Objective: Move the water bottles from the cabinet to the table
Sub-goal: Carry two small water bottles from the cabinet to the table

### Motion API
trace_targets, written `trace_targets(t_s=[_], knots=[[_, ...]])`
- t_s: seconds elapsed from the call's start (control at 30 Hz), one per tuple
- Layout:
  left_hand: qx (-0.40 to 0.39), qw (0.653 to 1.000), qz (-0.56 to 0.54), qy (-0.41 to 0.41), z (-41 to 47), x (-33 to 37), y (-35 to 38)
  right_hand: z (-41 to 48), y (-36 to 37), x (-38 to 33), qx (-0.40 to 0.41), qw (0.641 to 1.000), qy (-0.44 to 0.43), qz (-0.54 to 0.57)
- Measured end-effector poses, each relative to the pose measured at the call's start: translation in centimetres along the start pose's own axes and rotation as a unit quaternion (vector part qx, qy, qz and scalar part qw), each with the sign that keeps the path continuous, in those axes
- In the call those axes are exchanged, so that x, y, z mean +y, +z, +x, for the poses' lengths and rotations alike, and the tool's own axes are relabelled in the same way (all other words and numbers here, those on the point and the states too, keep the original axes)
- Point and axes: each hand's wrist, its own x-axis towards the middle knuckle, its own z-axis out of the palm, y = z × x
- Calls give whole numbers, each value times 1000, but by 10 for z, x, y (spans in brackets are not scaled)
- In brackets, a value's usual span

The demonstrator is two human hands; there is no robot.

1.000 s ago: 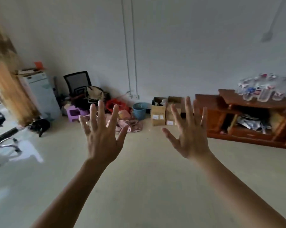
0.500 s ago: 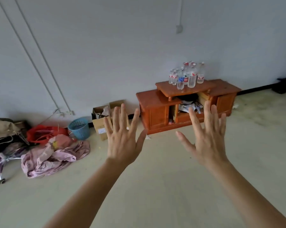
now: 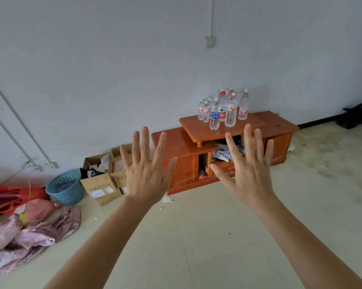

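Several clear water bottles (image 3: 223, 110) with red or blue labels stand upright in a cluster on the raised top shelf of a low orange wooden cabinet (image 3: 280, 126) against the white wall. My left hand (image 3: 145, 174) and my right hand (image 3: 250, 170) are both raised in front of me, backs toward me, fingers spread and straight, holding nothing. The two hands hang in the air well short of the cabinet, one to each side of its open middle compartment. No table is in view.
Cardboard boxes (image 3: 102, 184) and a teal plastic basket (image 3: 65, 188) sit on the floor left of the cabinet. A red bag (image 3: 7, 200) and pink cloth (image 3: 30, 236) lie at the far left. A dark bundle (image 3: 357, 115) lies at the far right. Bare pale floor stretches ahead.
The view has swung right, from the room's cluttered left corner to the cabinet, which now sits centred and larger. Both hands stay raised and spread.
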Motion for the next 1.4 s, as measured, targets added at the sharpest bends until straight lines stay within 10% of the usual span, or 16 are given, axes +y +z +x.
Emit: trace_targets(t_s=[1.4], knots=[[-166,984,-44,-55,709,-13,619,663,564,375,-144,986,74,49]])
